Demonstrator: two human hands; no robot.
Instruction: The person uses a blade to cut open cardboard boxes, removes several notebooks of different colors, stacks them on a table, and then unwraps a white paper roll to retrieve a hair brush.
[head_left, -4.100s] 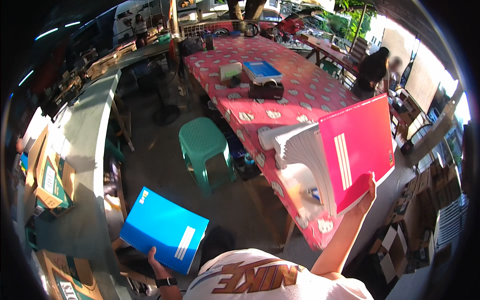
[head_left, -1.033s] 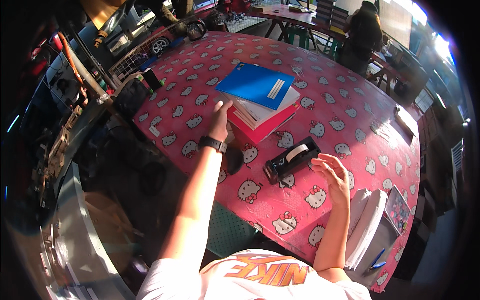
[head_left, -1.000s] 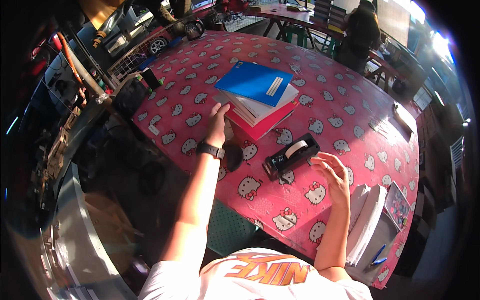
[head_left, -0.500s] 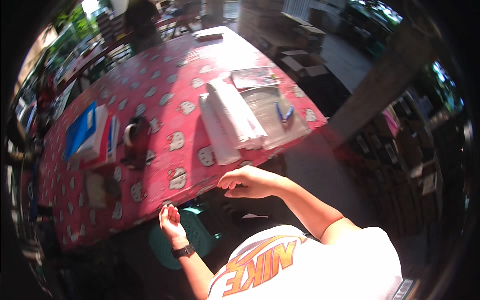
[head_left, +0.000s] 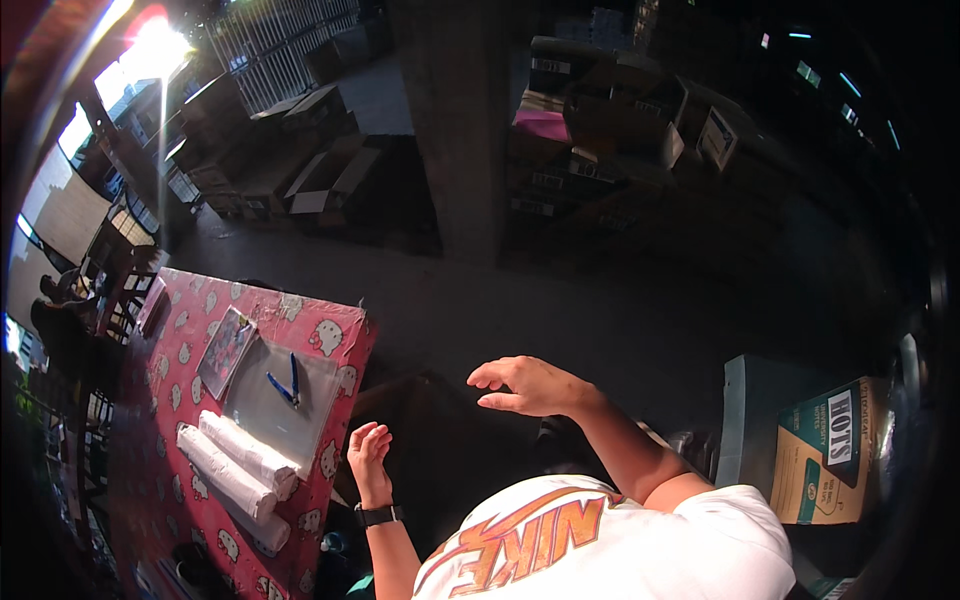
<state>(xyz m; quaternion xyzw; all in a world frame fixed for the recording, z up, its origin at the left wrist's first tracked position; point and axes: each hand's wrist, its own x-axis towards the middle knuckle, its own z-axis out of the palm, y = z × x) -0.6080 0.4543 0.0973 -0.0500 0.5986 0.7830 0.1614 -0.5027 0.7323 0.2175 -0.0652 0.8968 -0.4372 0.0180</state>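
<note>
Both of my hands are in the air beside a table [head_left: 325,340] with a pink patterned cover. My left hand [head_left: 370,465], a dark watch on its wrist, is near the table's edge with fingers loosely curled and nothing in them. Farther right, my right hand [head_left: 530,386] is held over the floor, fingers stretched, thumb apart, holding nothing. Nearest on the table are white wrapped rolls [head_left: 250,450] lying side by side. Beyond them lies a clear plastic sheet [head_left: 310,405] with blue-handled pliers [head_left: 285,383] on it, handles spread. A flat printed packet [head_left: 226,350] overlaps the sheet's far side.
A printed carton [head_left: 825,455] stands at my right by a grey-green panel [head_left: 740,410]. Ahead rises a dark pillar [head_left: 450,130]. Stacks of cartons [head_left: 590,150] stand right of it, and an opened carton [head_left: 320,185] left. A person [head_left: 65,320] is at the far left.
My view has swung right, so the table now sits at the left and the cartons and pillar come into sight. Both hands remain raised, holding nothing; the table items look unmoved.
</note>
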